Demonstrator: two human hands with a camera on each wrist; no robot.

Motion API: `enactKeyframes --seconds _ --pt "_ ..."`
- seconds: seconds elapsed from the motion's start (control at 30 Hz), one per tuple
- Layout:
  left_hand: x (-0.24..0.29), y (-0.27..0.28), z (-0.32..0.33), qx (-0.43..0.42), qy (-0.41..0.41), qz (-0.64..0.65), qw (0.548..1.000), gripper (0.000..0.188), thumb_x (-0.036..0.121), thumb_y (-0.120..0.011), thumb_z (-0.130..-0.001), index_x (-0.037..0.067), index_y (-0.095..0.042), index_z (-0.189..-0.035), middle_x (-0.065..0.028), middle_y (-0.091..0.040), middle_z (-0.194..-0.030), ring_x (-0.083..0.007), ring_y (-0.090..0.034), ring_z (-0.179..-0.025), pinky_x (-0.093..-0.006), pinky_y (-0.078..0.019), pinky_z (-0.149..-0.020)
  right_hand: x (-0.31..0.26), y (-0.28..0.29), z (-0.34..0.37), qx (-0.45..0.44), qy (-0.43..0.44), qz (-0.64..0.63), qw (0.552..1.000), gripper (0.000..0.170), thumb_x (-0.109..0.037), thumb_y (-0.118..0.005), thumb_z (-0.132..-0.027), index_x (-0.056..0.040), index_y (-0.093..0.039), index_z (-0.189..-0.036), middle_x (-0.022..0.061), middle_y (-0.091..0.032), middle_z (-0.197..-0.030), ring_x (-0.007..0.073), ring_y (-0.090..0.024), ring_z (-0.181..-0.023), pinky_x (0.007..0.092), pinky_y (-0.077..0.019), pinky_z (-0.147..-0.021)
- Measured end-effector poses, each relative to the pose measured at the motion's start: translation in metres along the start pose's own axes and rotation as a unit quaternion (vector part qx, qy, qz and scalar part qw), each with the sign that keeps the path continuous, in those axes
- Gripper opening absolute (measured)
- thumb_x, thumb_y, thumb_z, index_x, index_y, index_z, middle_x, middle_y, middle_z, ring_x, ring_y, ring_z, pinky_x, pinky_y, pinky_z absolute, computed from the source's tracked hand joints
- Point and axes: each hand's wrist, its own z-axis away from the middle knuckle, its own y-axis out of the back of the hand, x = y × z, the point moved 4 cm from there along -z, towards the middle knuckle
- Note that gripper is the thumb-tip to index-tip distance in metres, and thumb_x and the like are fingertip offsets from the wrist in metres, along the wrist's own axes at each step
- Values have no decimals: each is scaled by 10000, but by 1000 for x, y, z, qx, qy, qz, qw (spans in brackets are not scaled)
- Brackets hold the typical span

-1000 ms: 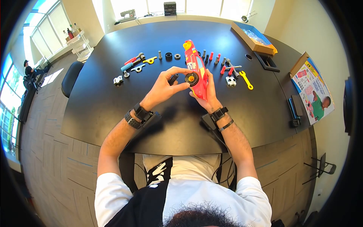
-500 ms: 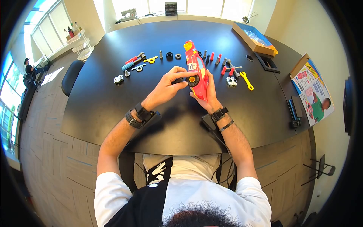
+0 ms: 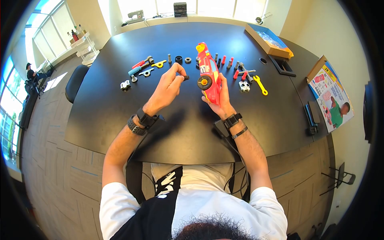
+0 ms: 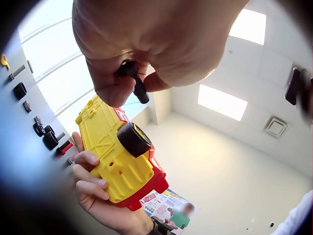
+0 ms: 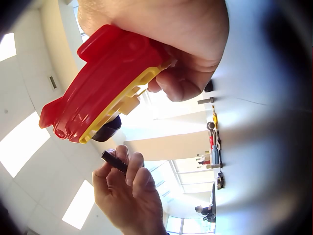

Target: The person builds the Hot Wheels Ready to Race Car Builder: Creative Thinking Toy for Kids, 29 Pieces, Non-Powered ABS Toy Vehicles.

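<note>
My right hand (image 3: 221,96) grips a red toy car (image 3: 207,66) from its right side, holding it up on end above the table. The car's yellow underside (image 4: 106,142) faces left, and a black wheel (image 3: 205,83) with a yellow hub sits on its near end. Between thumb and fingers my left hand (image 3: 165,89) pinches a black toy bolt (image 4: 134,81). Threads show along the bolt (image 5: 114,161) in the right wrist view. A gap separates this hand from the car.
Toy tools, including a yellow wrench (image 3: 261,85), a hammer (image 3: 148,59) and a blue-handled screwdriver (image 3: 135,71), lie on the black table (image 3: 132,108). Loose black tires (image 3: 179,59) and several bolts stand behind. An open box (image 3: 270,42) and a printed box panel (image 3: 331,94) are at right.
My left hand has drawn back left from the wheel, carrying the bolt with it. Earlier its fingers were at the wheel. The right hand keeps its hold, with the car turned slightly.
</note>
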Motion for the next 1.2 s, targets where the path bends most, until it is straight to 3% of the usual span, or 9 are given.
enactKeyframes --seconds 0.07,0.17,0.27,0.33,0.67,0.73,0.9,1.0,1.2 --pt "20 -12 5 33 -57 -141 988 130 143 -626 -1081 40 -583 -1150 -1 -575 -931 -65 -527 -713 -258 -485 -609 0 -3 1 -5 0 1 1000 592 -752 -517 -1043 -205 -696 -1180 -36 -717 -954 114 -643 -786 305 -453 -591" --pt "33 -22 7 41 -137 -221 965 152 108 -722 -1044 26 -622 -1124 -19 -640 -989 -97 -601 -828 -275 -545 -683 -1 -5 4 21 5 20 1000 610 -766 -513 -1034 -206 -700 -1187 -39 -717 -960 108 -647 -809 308 -461 -628" --pt "32 -30 7 26 -206 -233 950 205 68 -769 -1029 41 -638 -1184 -9 -683 -1042 -78 -638 -901 -247 -535 -712 1 0 2 4 0 7 1000 607 -729 -461 -1081 -218 -670 -1334 -48 -747 -1075 85 -674 -843 288 -458 -621" --pt "33 -33 7 21 -202 -254 946 231 51 -780 -1014 40 -637 -1196 -20 -699 -1075 -91 -660 -930 -256 -555 -743 2 -3 2 -46 -2 6 999 619 -713 -454 -1092 -200 -662 -1366 -43 -751 -1108 86 -685 -883 289 -482 -646" --pt "40 -39 6 8 -186 -225 956 273 12 -812 -963 42 -662 -1190 -57 -758 -1165 -122 -709 -1004 -289 -593 -797 0 -11 4 -36 12 -10 999 611 -637 -455 -1124 -152 -628 -1454 10 -742 -1282 119 -723 -1093 306 -584 -875" --pt "39 -38 4 -1 -193 -251 949 274 15 -821 -953 40 -687 -1192 -63 -757 -1180 -127 -711 -1008 -291 -596 -810 0 -17 6 -1 28 41 999 641 -754 -471 -1055 -212 -707 -1304 -60 -746 -1104 70 -644 -852 285 -425 -609" --pt "50 -48 10 -12 -254 -320 913 310 48 -857 -925 39 -749 -1215 -83 -752 -1212 -149 -715 -989 -305 -601 -847 -1 -21 8 -16 37 38 998 639 -751 -476 -1057 -205 -707 -1295 -56 -744 -1065 74 -647 -824 282 -438 -599" --pt "55 -49 13 36 -308 -329 892 416 81 -896 -897 49 -738 -1281 -84 -740 -1210 -151 -708 -992 -308 -592 -842 -1 -18 7 -4 30 32 999 633 -749 -479 -1057 -203 -709 -1280 -55 -741 -1052 76 -648 -808 283 -441 -592" --pt "35 -33 5 28 -188 -255 948 558 115 -955 -843 82 -696 -1336 -25 -708 -1119 -122 -674 -1015 -306 -571 -828 0 -17 7 8 27 23 999 629 -749 -480 -1058 -197 -714 -1249 -53 -741 -1030 85 -640 -773 284 -441 -576"
